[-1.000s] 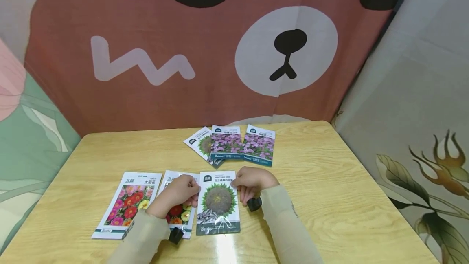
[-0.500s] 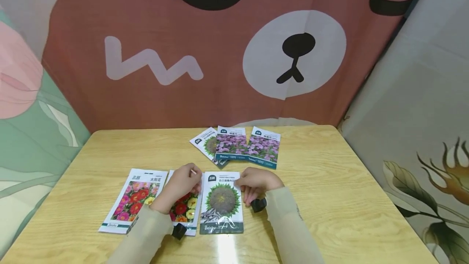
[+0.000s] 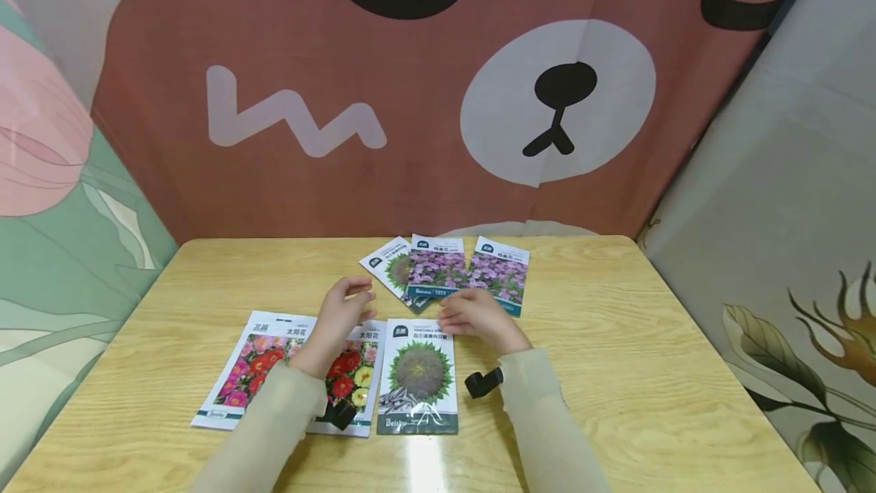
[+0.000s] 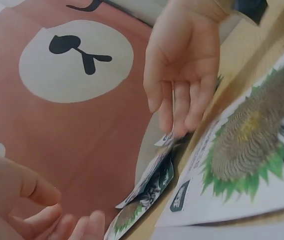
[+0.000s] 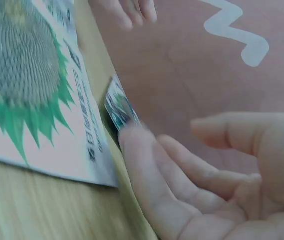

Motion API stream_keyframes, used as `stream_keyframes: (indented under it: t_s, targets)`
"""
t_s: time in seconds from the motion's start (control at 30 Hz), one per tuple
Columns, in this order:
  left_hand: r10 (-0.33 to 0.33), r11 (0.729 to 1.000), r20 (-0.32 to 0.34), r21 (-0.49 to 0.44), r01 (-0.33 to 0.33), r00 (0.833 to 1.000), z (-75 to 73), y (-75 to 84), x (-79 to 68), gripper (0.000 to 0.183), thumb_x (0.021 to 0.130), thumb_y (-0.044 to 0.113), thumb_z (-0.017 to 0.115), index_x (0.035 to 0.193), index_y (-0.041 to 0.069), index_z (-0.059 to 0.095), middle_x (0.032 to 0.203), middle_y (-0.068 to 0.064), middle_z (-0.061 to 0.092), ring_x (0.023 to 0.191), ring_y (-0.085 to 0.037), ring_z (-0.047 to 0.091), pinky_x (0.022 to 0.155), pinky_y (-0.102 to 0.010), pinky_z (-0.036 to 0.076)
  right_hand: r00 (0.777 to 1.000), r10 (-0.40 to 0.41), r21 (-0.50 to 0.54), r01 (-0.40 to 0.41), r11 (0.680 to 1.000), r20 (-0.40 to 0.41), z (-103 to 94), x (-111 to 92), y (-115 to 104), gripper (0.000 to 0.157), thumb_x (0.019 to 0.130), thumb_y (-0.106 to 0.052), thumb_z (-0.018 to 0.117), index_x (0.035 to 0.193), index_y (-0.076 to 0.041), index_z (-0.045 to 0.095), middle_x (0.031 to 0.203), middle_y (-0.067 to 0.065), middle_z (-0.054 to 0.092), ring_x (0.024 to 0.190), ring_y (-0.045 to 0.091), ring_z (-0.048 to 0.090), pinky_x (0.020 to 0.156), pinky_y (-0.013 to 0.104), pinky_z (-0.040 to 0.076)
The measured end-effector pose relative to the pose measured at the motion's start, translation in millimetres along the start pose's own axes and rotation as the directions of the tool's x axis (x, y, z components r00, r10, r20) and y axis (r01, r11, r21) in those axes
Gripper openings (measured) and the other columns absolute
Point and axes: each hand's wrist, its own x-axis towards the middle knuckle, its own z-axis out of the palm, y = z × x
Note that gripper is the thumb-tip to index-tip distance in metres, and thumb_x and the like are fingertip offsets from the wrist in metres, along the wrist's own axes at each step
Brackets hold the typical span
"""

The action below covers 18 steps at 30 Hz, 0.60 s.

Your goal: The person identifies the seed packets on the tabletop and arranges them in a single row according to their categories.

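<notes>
A sunflower seed packet (image 3: pixel 419 371) lies face up near the front of the table. To its left are two seed packets with red and yellow flowers, the outer one (image 3: pixel 239 379) and the inner one (image 3: pixel 359 371); my left forearm partly covers both. My left hand (image 3: pixel 338 322) hovers over the inner packet's top, fingers loosely bent and holding nothing. My right hand (image 3: pixel 482 318) is over the sunflower packet's top right corner, fingers extended and holding nothing. In the left wrist view, the right hand (image 4: pixel 184 75) shows its palm with fingers pointing down.
Towards the back edge lie two purple-flower seed packets, one (image 3: pixel 436 265) overlapping a tilted sunflower packet (image 3: pixel 388 261) and the other (image 3: pixel 503 268) at its right. The wooden table (image 3: pixel 616 371) meets a reddish cloth (image 3: pixel 308 196) with a bear face.
Both hands have moved off the front sunflower packet's sides, up towards the back packets, and their fingers have loosened. The front packets lie in their row; the head view has shifted slightly.
</notes>
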Motion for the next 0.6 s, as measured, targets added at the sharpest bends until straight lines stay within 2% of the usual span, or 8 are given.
stream_keyframes:
  t_s: [0.13, 0.23, 0.37, 0.5, 0.6]
  targets:
    - [-0.024, 1.000, -0.036, -0.020, 0.024, 0.999, 2.1, 3.2, 5.9, 0.050, 0.100, 0.003, 0.047, 0.147, -0.009, 0.037, 0.149, -0.027, 0.037, 0.128, -0.040, 0.048, 0.103, -0.044, 0.052, 1.000, 0.003, 0.132, 0.001, 0.991, -0.026, 2.4, 3, 3, 0.039, 0.103, -0.003, 0.052, 0.137, 0.016, 0.049, 0.125, 0.034, 0.060, 0.107, 0.035, 0.069, 0.094, 0.039, 0.057]
    - [-0.063, 0.997, -0.033, -0.039, 0.062, 0.997, 0.8, 3.9, 11.9, 0.059, 0.100, 0.005, 0.048, 0.154, -0.004, 0.027, 0.158, -0.025, 0.026, 0.135, -0.041, 0.043, 0.111, -0.048, 0.044, 0.998, 0.032, 0.219, -0.018, 0.976, -0.062, 3.6, 6, 5, 0.041, 0.104, -0.004, 0.051, 0.139, 0.017, 0.046, 0.128, 0.034, 0.059, 0.112, 0.036, 0.066, 0.098, 0.039, 0.055]
    - [-0.100, 0.990, -0.017, -0.103, 0.098, 0.995, -1.2, 5.8, 20.3, 0.068, 0.099, 0.004, 0.046, 0.159, -0.003, 0.014, 0.162, -0.027, 0.015, 0.144, -0.043, 0.031, 0.116, -0.048, 0.037, 0.993, 0.073, 0.335, -0.038, 0.941, -0.091, 7.0, 9, 6, 0.041, 0.103, -0.005, 0.050, 0.138, 0.017, 0.046, 0.129, 0.033, 0.058, 0.115, 0.035, 0.064, 0.103, 0.041, 0.051]
    - [-0.143, 0.972, 0.000, -0.189, 0.141, 0.990, -0.4, 7.8, 28.1, 0.073, 0.097, 0.004, 0.045, 0.159, -0.006, 0.007, 0.163, -0.030, 0.012, 0.149, -0.041, 0.023, 0.118, -0.046, 0.035, 0.993, 0.090, 0.400, -0.052, 0.915, -0.077, 10.2, 11, 7, 0.042, 0.103, -0.005, 0.047, 0.137, 0.019, 0.046, 0.133, 0.034, 0.054, 0.124, 0.040, 0.058, 0.109, 0.042, 0.047]
    - [-0.198, 0.945, 0.035, -0.260, 0.200, 0.980, 0.5, 6.1, 33.8, 0.075, 0.098, 0.003, 0.043, 0.159, -0.006, 0.001, 0.165, -0.028, 0.007, 0.152, -0.038, 0.016, 0.119, -0.044, 0.033, 0.994, 0.098, 0.439, -0.068, 0.896, -0.047, 12.8, 11, 7, 0.043, 0.104, -0.006, 0.045, 0.138, 0.020, 0.044, 0.138, 0.037, 0.049, 0.132, 0.045, 0.050, 0.111, 0.043, 0.044]
